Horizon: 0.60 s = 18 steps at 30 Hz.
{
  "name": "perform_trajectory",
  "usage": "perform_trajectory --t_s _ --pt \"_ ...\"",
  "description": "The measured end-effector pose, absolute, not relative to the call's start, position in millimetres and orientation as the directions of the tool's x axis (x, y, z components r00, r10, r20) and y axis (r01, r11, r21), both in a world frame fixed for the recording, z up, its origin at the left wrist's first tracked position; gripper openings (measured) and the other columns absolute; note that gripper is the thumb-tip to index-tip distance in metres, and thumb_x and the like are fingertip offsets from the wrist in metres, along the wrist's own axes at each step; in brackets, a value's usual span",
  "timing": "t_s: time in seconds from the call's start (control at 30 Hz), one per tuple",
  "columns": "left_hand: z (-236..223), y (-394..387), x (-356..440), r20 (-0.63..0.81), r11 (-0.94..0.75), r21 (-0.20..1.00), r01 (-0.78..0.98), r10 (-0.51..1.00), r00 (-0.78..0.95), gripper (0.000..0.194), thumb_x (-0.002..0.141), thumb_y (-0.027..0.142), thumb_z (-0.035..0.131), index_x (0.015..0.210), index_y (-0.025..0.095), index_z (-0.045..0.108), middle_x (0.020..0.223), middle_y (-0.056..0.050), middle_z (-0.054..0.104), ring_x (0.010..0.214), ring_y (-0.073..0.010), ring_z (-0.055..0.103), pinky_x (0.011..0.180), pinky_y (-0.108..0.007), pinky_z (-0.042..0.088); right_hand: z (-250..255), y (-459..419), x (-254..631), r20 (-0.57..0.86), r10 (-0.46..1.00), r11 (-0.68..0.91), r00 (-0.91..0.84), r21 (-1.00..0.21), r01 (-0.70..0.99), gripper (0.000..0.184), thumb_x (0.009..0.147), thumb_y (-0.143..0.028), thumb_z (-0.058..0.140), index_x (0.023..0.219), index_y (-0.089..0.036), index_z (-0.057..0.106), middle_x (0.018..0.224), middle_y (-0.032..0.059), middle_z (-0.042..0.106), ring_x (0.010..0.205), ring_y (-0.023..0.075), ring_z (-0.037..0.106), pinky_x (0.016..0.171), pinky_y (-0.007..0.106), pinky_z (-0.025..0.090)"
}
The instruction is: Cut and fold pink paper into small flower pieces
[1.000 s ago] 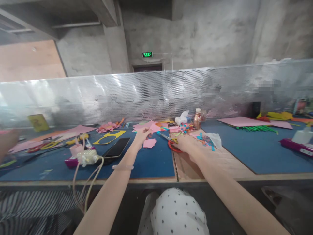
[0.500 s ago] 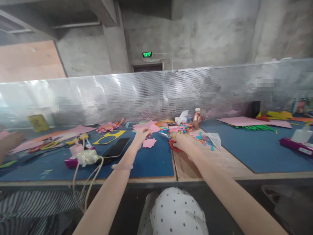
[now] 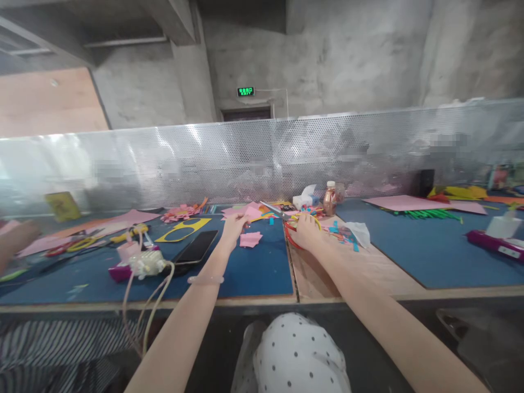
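Note:
My right hand [image 3: 307,231] is closed around the red and yellow handles of a pair of scissors [image 3: 279,212]. The blades point left and away from me, toward the pink paper at my other hand. My left hand [image 3: 234,229] pinches what appears to be a piece of pink paper [image 3: 252,210]; its fingers partly hide the grip. Just right of that hand, a small stack of cut pink paper pieces [image 3: 250,239] lies on the blue mat [image 3: 254,275]. A tiny blue scrap [image 3: 271,221] rests below the blades.
A phone [image 3: 197,246] and a power strip with plugs [image 3: 145,263] lie left of my arm. Yellow paper with cut-out holes [image 3: 184,229] is beyond. A bottle [image 3: 329,199], tissue pack [image 3: 306,197] and crumpled tissue [image 3: 359,234] sit right. A co-worker's hand [image 3: 18,243] is far left.
The scissors have lifted and swung, their blades now pointing further up and left. More of their handles shows in my right hand. The blue scrap now shows plainly on the mat.

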<state>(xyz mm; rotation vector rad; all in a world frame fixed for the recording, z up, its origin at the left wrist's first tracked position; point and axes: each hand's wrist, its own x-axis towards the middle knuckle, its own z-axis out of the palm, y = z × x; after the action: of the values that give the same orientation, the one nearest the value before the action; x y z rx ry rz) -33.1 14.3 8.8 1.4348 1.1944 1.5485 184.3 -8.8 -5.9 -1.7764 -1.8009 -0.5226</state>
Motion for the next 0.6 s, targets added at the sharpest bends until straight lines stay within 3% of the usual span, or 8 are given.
perform_trajectory --t_s 0.13,0.33,0.6 --pt "8.3 15.5 -33.9 0.336 -0.329 0.942 0.073 0.932 -0.133 0.029 0.060 0.036 0.058 0.078 0.013 0.058 0.063 -0.002 0.058 0.052 -0.0094 0.049 0.046 -0.020 0.032 -6.1 -10.2 181.3 0.695 0.717 0.080 0.057 -0.164 0.983 0.051 0.073 -0.046 0.047 0.107 -0.007 0.044 0.105 0.0183 0.050 0.100 0.0285 0.045 0.083 0.037 0.034" --pt "5.1 18.3 -34.4 0.340 -0.334 0.939 0.078 0.937 -0.080 0.031 0.059 0.039 0.060 0.075 0.013 0.058 0.061 -0.001 0.058 0.052 -0.0094 0.050 0.046 -0.020 0.032 -7.5 -2.4 185.0 0.777 0.624 0.129 0.082 -0.205 0.970 0.069 0.066 -0.057 0.051 0.111 -0.005 0.041 0.106 0.0208 0.048 0.100 0.0317 0.044 0.081 0.039 0.034" --pt "7.3 15.0 -31.6 0.312 -0.309 0.948 0.080 0.949 -0.037 0.034 0.055 0.042 0.063 0.074 0.015 0.056 0.059 0.000 0.057 0.051 -0.0097 0.051 0.046 -0.020 0.031 -3.7 -5.3 188.4 0.778 0.601 0.179 0.182 -0.353 0.918 0.053 0.070 -0.042 0.050 0.107 -0.004 0.045 0.102 0.0189 0.051 0.099 0.0287 0.046 0.085 0.037 0.034"
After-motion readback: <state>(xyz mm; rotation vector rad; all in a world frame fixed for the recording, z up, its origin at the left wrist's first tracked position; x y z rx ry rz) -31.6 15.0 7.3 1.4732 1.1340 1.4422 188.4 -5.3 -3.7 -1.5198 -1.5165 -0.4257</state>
